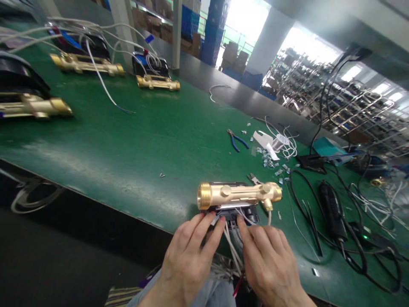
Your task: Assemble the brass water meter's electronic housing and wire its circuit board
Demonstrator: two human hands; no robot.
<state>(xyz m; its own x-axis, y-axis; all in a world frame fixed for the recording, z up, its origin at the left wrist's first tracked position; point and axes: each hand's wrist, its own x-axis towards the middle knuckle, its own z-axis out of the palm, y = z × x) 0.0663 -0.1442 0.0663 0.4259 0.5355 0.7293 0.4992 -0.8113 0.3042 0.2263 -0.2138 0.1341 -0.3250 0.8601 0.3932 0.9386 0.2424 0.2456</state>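
Note:
A brass water meter (236, 195) with threaded ends lies at the table's near edge, its black housing (231, 214) facing me. My left hand (193, 249) is closed at the housing's left part, fingertips pressed against it just under the brass pipe. With the index fingertip on the housing's near edge, my right hand (266, 258) is closed too, its other fingers curled. White and grey wires (233, 251) run out between my hands toward my lap. Whether a small part is under my fingertips is hidden. Cutters (254, 179) lie partly behind the pipe.
Blue-handled pliers (237, 140), a wire spool (281, 142) and small blue-white pieces (270, 158) lie beyond. On the right are a black electric screwdriver (332, 211), tweezers (313, 228) and tangled cables. More brass meters (158, 82) stand at far left. Tiny screws (162, 175) lie left.

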